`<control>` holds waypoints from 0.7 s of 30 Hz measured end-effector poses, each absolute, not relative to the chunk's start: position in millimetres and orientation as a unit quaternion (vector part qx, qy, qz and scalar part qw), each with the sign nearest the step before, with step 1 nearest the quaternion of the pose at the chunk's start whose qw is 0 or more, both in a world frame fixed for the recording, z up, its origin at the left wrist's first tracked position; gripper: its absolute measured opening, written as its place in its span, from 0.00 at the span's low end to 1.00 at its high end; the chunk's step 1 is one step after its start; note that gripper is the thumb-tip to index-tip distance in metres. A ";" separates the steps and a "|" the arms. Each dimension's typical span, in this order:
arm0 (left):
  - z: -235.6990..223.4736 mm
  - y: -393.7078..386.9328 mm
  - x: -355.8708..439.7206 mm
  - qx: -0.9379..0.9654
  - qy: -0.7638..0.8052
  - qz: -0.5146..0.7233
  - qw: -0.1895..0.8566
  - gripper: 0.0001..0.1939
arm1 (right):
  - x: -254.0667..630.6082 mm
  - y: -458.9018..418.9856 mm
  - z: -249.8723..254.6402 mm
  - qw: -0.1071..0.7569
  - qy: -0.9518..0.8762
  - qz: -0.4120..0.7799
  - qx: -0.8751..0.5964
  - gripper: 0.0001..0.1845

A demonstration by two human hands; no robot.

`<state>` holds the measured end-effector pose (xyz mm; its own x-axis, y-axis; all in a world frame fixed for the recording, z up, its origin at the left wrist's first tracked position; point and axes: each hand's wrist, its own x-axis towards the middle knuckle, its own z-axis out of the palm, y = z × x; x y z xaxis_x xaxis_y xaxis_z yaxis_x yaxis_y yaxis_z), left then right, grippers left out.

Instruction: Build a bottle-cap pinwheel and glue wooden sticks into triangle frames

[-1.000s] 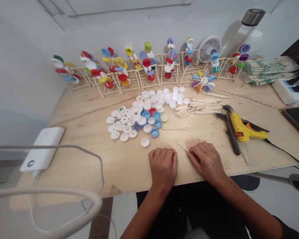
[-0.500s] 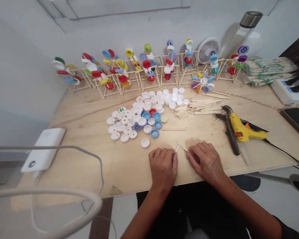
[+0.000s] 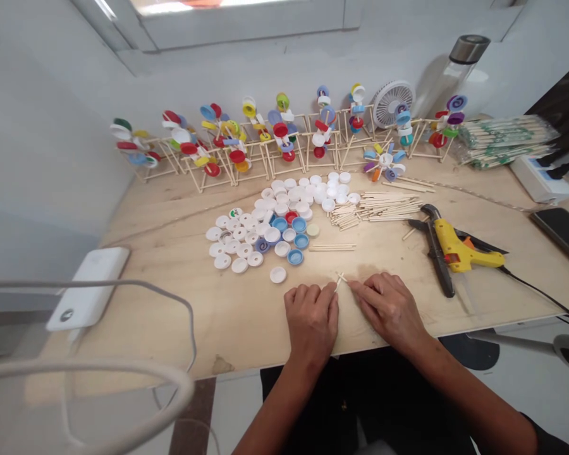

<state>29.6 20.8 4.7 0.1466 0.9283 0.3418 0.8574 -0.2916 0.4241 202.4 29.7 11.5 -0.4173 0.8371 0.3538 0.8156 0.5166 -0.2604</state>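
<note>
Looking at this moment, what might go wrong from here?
The two crossed sticks overlap near their ends, so a small slip of the left hand or right hand might misalign them.
The glue gun lies off beside the right hand; a sideways reach might knock it.
Its cord runs to the table's front edge, where it might snag.

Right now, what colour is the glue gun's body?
The glue gun's body is yellow, in the head view.
</note>
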 end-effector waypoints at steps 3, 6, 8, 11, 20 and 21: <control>4.3 20.4 29.6 0.755 0.592 0.275 0.061 0.10 | 201.9 29.3 11.8 0.224 -0.841 0.025 -0.492 0.12; 4.3 20.3 29.9 0.756 0.592 0.275 0.057 0.10 | 201.9 29.0 11.8 0.225 -0.841 0.019 -0.491 0.13; 4.5 20.3 30.0 0.756 0.592 0.275 0.058 0.10 | 202.0 29.0 11.7 0.225 -0.843 0.015 -0.489 0.13; 4.8 20.1 29.8 0.757 0.590 0.273 0.062 0.10 | 202.3 28.8 11.2 0.221 -0.844 0.011 -0.489 0.13; 3.2 19.7 29.9 0.759 0.586 0.277 0.061 0.10 | 203.0 29.0 8.6 0.217 -0.847 0.004 -0.486 0.13; 3.1 19.7 30.1 0.759 0.585 0.279 0.062 0.10 | 202.8 29.0 8.7 0.217 -0.846 0.003 -0.486 0.13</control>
